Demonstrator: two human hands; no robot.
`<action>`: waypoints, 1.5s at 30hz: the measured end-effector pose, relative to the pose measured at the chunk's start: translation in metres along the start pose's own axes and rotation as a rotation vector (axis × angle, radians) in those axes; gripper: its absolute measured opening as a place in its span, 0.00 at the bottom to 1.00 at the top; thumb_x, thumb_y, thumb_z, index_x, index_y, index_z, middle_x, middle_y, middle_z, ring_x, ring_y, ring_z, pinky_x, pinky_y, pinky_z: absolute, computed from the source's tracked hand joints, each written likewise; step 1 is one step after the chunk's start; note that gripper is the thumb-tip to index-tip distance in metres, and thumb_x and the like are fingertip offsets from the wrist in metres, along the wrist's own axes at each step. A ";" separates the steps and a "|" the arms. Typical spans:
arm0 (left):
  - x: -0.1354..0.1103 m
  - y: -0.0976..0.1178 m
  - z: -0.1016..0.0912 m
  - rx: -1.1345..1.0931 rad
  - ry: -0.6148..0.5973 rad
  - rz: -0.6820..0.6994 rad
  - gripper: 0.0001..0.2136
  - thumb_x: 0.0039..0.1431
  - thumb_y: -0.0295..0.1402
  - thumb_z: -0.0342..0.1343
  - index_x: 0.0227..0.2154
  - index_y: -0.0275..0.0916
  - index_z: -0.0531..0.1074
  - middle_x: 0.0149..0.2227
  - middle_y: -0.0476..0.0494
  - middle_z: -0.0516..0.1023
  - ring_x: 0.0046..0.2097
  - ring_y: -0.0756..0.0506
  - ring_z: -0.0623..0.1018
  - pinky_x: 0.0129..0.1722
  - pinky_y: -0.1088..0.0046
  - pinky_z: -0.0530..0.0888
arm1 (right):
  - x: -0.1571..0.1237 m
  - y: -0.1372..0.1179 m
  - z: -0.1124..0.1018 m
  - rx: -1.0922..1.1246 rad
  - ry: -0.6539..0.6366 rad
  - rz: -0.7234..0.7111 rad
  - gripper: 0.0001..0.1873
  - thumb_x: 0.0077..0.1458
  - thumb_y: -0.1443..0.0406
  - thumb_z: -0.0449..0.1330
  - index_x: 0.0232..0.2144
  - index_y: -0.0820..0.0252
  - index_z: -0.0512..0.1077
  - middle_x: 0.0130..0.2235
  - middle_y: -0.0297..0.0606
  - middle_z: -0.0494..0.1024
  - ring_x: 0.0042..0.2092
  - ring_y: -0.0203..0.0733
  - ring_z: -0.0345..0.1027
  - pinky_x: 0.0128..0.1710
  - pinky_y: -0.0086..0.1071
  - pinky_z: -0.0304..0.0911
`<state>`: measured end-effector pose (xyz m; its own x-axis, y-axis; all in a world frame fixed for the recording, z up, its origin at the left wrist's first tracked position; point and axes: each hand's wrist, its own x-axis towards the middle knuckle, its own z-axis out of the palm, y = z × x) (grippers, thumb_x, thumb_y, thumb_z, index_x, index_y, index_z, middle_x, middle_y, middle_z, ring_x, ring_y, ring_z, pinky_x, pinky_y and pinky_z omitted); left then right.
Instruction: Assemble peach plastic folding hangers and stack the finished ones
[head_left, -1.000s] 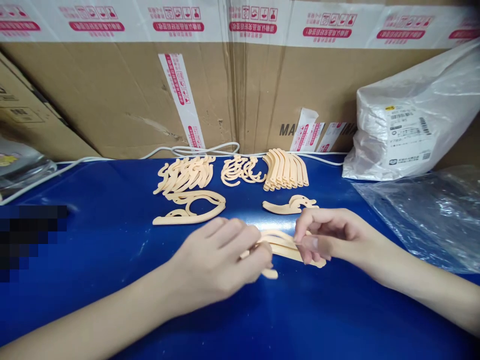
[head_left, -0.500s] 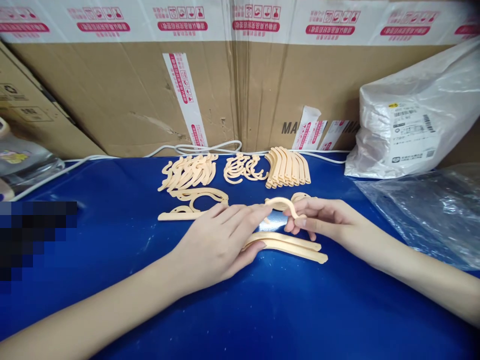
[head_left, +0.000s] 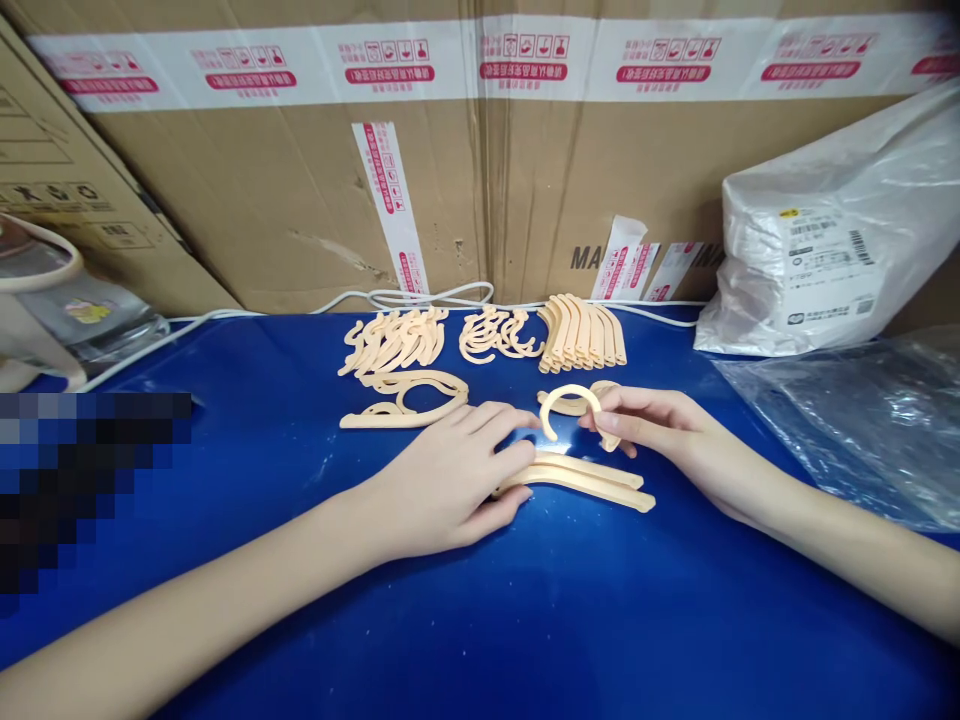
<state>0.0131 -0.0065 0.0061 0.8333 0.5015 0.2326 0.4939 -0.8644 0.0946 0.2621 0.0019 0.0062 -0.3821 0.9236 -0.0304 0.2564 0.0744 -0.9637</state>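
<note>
Nearest to the camera is the bare blue table (head_left: 525, 620), and on it lie the two long curved pieces (head_left: 592, 482), one beside the other. I take them as the landmark.

The left hand (head_left: 450, 480) lies at their left end with the fingers stretched out and flat. The fingertips and thumb touch the end, but the hand is not closed around it. A second ago this hand was curled on the pieces; now it only rests there.

Just behind the long pieces, the right hand (head_left: 652, 430) pinches a small hook piece (head_left: 564, 402) between thumb and fingertips, with its opening turned down. One second ago this hand was also on the long pieces. Since then it has gone back and picked up the hook, which is now held free, a little above the long pieces. So the work has gone on from the long pieces to this part.

Behind and left of the long pieces lies a large loop piece (head_left: 405, 402). Further back are a heap of curly pieces (head_left: 394, 340), some small hooks (head_left: 499, 335) and a stack of curved strips (head_left: 583, 333). Behind these run a white cable (head_left: 420, 298) and taped cardboard boxes (head_left: 300, 200). Far right of the long pieces are a white bag (head_left: 825, 250) and clear plastic (head_left: 847, 430).
</note>
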 end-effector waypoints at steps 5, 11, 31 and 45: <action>-0.002 0.004 -0.002 0.034 -0.022 0.012 0.08 0.64 0.34 0.46 0.35 0.37 0.68 0.51 0.37 0.69 0.53 0.38 0.68 0.49 0.56 0.67 | -0.003 -0.001 0.005 0.037 -0.002 0.003 0.10 0.55 0.56 0.61 0.32 0.58 0.73 0.32 0.33 0.70 0.32 0.34 0.63 0.31 0.29 0.60; -0.003 0.009 -0.002 0.032 0.016 0.016 0.08 0.64 0.35 0.47 0.36 0.37 0.68 0.54 0.40 0.70 0.53 0.39 0.69 0.49 0.58 0.66 | -0.004 -0.004 0.009 0.097 -0.004 0.003 0.08 0.53 0.60 0.62 0.32 0.58 0.69 0.31 0.33 0.70 0.32 0.34 0.63 0.30 0.27 0.59; 0.006 0.025 -0.030 -1.309 0.111 -0.515 0.11 0.67 0.40 0.44 0.32 0.40 0.63 0.22 0.56 0.61 0.21 0.54 0.63 0.22 0.77 0.63 | 0.001 -0.011 0.022 0.351 0.054 0.060 0.10 0.51 0.64 0.65 0.36 0.58 0.68 0.33 0.32 0.70 0.33 0.33 0.64 0.31 0.25 0.63; 0.002 -0.006 0.003 -0.106 0.212 -0.236 0.13 0.70 0.36 0.39 0.42 0.39 0.69 0.33 0.47 0.77 0.32 0.48 0.74 0.31 0.73 0.68 | 0.016 0.002 0.003 0.404 0.001 0.043 0.14 0.50 0.64 0.66 0.35 0.58 0.64 0.30 0.32 0.74 0.31 0.34 0.69 0.26 0.26 0.66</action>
<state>0.0129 0.0000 0.0029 0.6233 0.6792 0.3876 0.6291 -0.7299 0.2673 0.2538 0.0158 0.0030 -0.3778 0.9230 -0.0729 -0.0975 -0.1180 -0.9882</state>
